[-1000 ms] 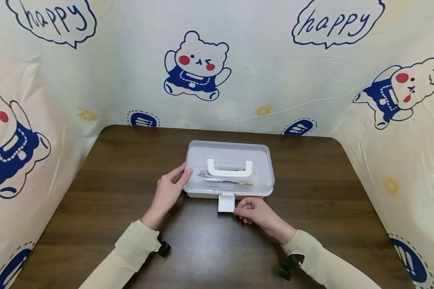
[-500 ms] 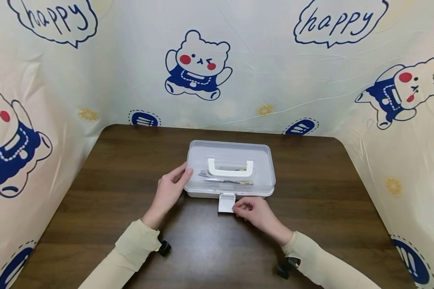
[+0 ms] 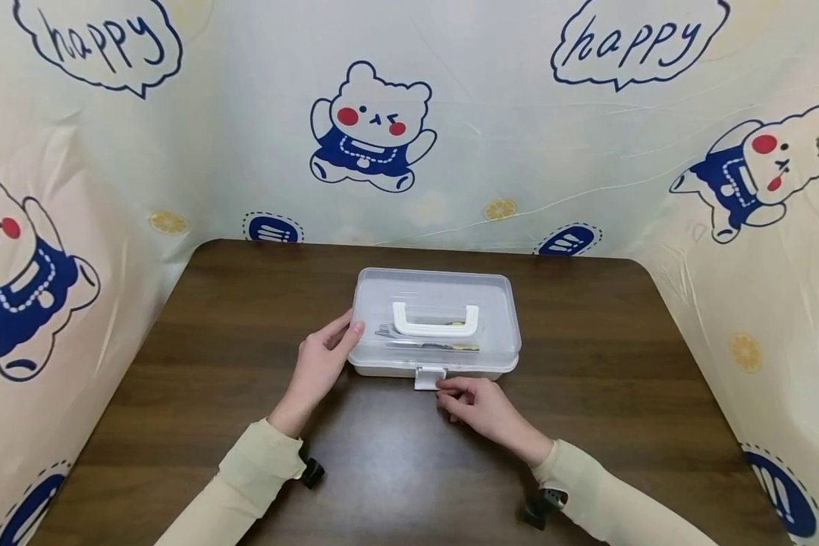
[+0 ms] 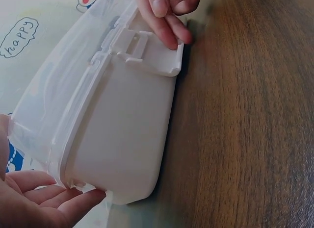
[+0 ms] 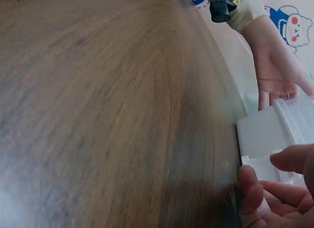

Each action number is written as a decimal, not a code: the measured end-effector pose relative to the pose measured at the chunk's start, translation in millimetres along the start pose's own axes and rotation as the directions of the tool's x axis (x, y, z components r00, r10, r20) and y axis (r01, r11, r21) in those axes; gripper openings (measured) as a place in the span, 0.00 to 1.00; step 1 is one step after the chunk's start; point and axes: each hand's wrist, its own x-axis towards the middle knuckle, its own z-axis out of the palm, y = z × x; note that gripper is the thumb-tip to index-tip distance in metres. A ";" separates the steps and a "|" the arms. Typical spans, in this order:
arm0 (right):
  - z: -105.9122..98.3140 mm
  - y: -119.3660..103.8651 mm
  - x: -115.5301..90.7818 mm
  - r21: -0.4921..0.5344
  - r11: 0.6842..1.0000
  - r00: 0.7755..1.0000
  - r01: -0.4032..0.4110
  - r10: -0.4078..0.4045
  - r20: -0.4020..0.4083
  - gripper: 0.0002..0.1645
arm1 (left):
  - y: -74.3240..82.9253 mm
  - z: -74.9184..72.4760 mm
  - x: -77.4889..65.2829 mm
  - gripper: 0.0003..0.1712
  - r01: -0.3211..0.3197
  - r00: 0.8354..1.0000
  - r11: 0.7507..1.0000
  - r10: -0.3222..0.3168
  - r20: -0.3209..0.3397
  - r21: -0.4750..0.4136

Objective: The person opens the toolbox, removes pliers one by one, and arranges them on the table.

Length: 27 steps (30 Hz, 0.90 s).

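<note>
Latch flap has swung since the earlier frames: from above it now shows much shorter below the lid, and the right hand has shifted slightly with it. Box, lid and left hand match their earlier positions.

Location: the clear box, with a whitish body and see-through lid, sits on the wooden worktop, nearer the far edge and well apart from both side edges. Its latch side faces the person. White handle lies on top of the lid. Thin items show blurrily through the lid; kind not certain.

Hands: apart from each other. Left hand holds the box's left end, thumb at the lid rim, fingers along the side and beneath the rim. Right hand has bent fingers touching the flap near its right edge; cannot tell whether they pinch it or only push.

Handling (judged): box probably light, the few contents adding little; walls stiff, smooth and rather slippery, so it could slide if pushed from one side. Flap looks thin, its hinge being the likeliest weak point. Best hold: steady the left end as now, take the flap at its free edge; for lifting, use the handle.
</note>
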 end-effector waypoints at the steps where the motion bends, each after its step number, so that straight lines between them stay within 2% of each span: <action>1: -2.7 -0.3 0.0 -0.003 1.000 1.000 0.008 -0.008 0.008 0.17 | 0.6 0.0 1.6 0.33 -0.003 1.000 1.000 0.003 0.000 -0.003; 7: -20.1 0.7 -9.5 -0.037 0.999 0.998 0.022 -0.020 0.058 0.20 | 0.6 -1.8 5.3 0.35 -0.023 0.999 1.000 0.023 0.025 -0.002; 13: -41.6 5.3 -27.7 -0.052 0.999 0.998 0.001 0.002 0.064 0.19 | -6.0 -10.1 -2.5 0.38 -0.041 0.992 0.999 0.038 0.117 0.021; 17: -59.7 10.7 -37.3 -0.080 0.997 0.999 -0.002 0.006 0.049 0.18 | -10.6 -14.6 -6.2 0.41 -0.084 0.985 0.996 0.086 0.151 -0.016; 20: -75.0 17.0 -42.6 -0.133 0.991 0.999 -0.003 0.007 0.035 0.18 | -13.7 -16.1 -7.0 0.46 -0.132 0.975 0.991 0.130 0.181 0.000; 23: -90.1 22.9 -46.0 -0.252 0.968 1.000 -0.011 0.010 -0.004 0.17 | -17.5 -16.1 -6.3 0.51 -0.191 0.960 0.980 0.175 0.220 0.056; 27: -105.9 27.8 -45.6 -0.406 0.913 0.996 -0.037 -0.001 -0.094 0.16 | -21.6 -18.4 -5.0 0.52 -0.242 0.942 0.967 0.216 0.256 0.077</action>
